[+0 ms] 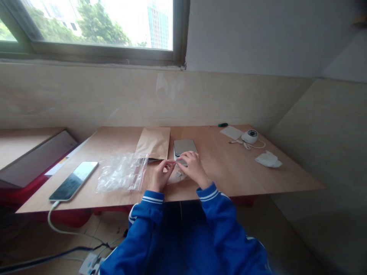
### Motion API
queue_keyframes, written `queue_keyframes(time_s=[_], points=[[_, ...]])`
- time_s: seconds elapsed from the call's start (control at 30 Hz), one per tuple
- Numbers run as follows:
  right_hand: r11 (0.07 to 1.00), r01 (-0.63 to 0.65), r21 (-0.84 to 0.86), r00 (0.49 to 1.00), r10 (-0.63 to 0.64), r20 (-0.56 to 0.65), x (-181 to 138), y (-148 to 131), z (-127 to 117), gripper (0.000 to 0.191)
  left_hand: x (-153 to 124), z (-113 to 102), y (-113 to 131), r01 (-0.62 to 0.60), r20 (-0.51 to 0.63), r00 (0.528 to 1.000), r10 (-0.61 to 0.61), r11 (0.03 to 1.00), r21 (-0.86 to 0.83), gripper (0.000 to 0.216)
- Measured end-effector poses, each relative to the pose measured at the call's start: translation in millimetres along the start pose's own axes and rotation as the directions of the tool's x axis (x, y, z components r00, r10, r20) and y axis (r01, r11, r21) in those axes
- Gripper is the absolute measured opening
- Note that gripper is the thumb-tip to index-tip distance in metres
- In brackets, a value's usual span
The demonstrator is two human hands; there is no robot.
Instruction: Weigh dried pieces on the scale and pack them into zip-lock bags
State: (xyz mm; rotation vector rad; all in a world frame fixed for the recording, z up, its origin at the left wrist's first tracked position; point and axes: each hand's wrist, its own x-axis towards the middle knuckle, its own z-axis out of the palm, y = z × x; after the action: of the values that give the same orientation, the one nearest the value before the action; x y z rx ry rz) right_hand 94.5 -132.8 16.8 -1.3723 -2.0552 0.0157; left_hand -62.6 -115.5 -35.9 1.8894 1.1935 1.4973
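Note:
My left hand (163,173) and my right hand (192,168) meet near the table's front edge, thumbs and fingers pinched together. Between them they hold the upper edge of what looks like a small clear plastic bag (172,178). A small whitish item (180,173) shows below my fingers; its kind is too small to tell. Just behind my hands lies a flat device with a silvery top, like a small digital scale (185,146), partly covered by my right hand. Left of my left hand is a pile of clear zip bags (122,173) with a red seal line.
A brown paper pouch (155,141) lies behind the bags. A phone (75,180) with a charging cable (53,219) rests at left. To the right are a white dome camera (249,136) with its cable, a paper sheet (231,132), crumpled white wrapping (268,159) and a green-handled tool (223,125).

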Motion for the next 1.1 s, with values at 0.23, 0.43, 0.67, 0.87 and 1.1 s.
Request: queue_keyframes(time_s=[0.23, 0.43, 0.67, 0.87, 1.1], points=[[0.999, -0.017, 0.046, 0.993, 0.012, 0.119, 8, -4, 2, 0.014, -2, 0, -1, -0.108, -0.039, 0.993, 0.108, 0.994, 0.016, 0.011], [0.994, 0.035, -0.105, 0.993, -0.023, 0.114, 10, -14, 4, 0.018, -5, -1, -2, -0.098, -0.023, 0.995, 0.099, 0.995, 0.018, 0.013], [0.991, 0.086, -0.105, 0.993, -0.077, 0.085, 8, -19, 7, 0.014, -8, -1, -5, -0.007, -0.068, 0.998, 0.011, 0.998, 0.055, 0.018], [1.000, 0.024, 0.017, 0.997, -0.025, 0.078, 6, -5, -1, 0.014, -10, 1, -12, -0.012, -0.094, 0.995, 0.020, 0.997, 0.081, 0.018], [1.000, 0.025, 0.006, 1.000, -0.025, 0.009, 1, -2, 1, 0.019, -9, -2, -10, -0.056, -0.085, 0.994, 0.063, 0.995, 0.078, 0.016]])
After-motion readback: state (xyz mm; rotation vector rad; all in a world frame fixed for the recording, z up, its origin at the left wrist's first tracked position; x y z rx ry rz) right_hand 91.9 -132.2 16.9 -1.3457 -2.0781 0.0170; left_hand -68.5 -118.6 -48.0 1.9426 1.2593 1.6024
